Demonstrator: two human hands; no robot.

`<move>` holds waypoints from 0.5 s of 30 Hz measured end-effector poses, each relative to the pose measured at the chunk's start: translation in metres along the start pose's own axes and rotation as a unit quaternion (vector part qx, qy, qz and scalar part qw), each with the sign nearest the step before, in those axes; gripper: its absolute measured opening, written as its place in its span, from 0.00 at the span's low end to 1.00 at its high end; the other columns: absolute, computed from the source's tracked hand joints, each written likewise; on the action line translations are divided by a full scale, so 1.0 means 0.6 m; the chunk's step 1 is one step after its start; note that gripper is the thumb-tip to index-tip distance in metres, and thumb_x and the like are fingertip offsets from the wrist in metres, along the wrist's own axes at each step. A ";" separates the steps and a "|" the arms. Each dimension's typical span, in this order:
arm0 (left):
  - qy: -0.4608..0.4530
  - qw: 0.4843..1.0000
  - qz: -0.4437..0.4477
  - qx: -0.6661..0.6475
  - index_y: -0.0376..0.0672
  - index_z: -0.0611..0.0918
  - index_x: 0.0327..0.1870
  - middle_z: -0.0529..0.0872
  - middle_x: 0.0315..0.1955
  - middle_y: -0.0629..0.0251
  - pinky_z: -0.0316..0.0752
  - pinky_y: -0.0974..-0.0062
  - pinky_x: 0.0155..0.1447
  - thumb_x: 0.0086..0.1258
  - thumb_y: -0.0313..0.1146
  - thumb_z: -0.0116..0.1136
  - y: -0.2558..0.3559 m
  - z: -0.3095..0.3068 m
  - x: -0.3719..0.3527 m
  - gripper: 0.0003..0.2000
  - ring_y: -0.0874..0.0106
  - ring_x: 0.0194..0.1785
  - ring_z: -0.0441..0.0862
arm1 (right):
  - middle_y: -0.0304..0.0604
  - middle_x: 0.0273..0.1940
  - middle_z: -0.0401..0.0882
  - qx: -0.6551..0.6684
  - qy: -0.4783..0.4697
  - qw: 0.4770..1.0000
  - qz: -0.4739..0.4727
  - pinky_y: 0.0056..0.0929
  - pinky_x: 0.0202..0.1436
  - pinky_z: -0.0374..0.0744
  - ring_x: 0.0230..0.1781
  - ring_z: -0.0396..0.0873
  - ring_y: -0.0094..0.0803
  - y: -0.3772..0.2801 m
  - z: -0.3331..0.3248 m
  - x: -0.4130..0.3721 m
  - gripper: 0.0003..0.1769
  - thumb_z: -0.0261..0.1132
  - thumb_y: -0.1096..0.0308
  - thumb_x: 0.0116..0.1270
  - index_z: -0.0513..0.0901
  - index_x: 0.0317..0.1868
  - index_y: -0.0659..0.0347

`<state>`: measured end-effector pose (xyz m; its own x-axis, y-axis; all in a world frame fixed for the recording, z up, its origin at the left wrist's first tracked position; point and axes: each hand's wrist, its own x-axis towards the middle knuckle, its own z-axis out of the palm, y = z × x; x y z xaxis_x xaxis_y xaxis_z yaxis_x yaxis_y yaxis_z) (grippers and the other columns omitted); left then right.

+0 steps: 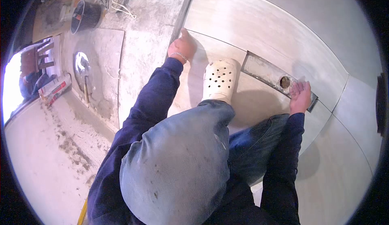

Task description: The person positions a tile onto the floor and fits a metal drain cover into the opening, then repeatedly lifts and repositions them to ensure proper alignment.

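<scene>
Beside the right hand [300,97], round hole [285,82].

at the upper centre, most fingers of the left hand [182,49] are folded out of sight. the right hand [300,98], at the right, covers a part of the narrow slot [259,67]. the print on the bag [55,89] at the left is too small to read. the yellow strip [82,213] is cut by the bottom edge, and the dark object [381,103] by the dark border at the right.
</scene>
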<state>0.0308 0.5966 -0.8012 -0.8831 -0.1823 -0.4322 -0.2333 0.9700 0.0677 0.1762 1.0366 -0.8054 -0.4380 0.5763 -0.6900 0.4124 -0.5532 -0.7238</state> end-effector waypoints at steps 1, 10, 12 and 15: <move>-0.031 0.999 0.001 0.009 0.43 0.58 0.72 0.84 0.43 0.40 0.76 0.53 0.53 0.68 0.38 0.42 0.008 -0.027 -0.012 0.29 0.45 0.49 0.83 | 0.47 0.65 0.68 0.001 0.001 1.000 -0.001 0.36 0.53 0.73 0.57 0.76 0.37 0.000 0.002 0.002 0.34 0.56 0.47 0.71 0.65 0.67 0.65; -0.085 0.996 0.022 0.033 0.45 0.52 0.75 0.85 0.40 0.41 0.77 0.52 0.51 0.67 0.41 0.46 0.006 -0.031 -0.039 0.34 0.44 0.46 0.83 | 0.48 0.64 0.70 0.011 0.004 1.000 0.013 0.36 0.54 0.74 0.57 0.76 0.39 0.000 0.009 0.006 0.32 0.56 0.50 0.72 0.63 0.68 0.61; -0.087 0.995 0.004 0.041 0.46 0.52 0.75 0.85 0.39 0.41 0.77 0.52 0.51 0.67 0.40 0.46 0.013 -0.033 -0.042 0.34 0.45 0.46 0.84 | 0.48 0.64 0.70 0.013 0.008 1.000 0.010 0.36 0.54 0.74 0.56 0.76 0.39 0.000 0.013 0.005 0.32 0.56 0.50 0.72 0.63 0.68 0.62; -0.061 0.998 0.004 0.027 0.46 0.53 0.74 0.85 0.39 0.41 0.78 0.53 0.49 0.67 0.39 0.46 0.018 -0.037 -0.046 0.33 0.46 0.44 0.84 | 0.48 0.63 0.70 0.007 0.013 1.000 0.004 0.35 0.53 0.74 0.55 0.77 0.38 -0.002 0.014 0.001 0.32 0.56 0.50 0.72 0.64 0.68 0.61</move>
<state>0.0437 0.6083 -0.7687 -0.8284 -0.1560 -0.5380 -0.2005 0.9794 0.0248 0.1688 1.0324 -0.8048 -0.4136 0.5880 -0.6951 0.4049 -0.5650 -0.7189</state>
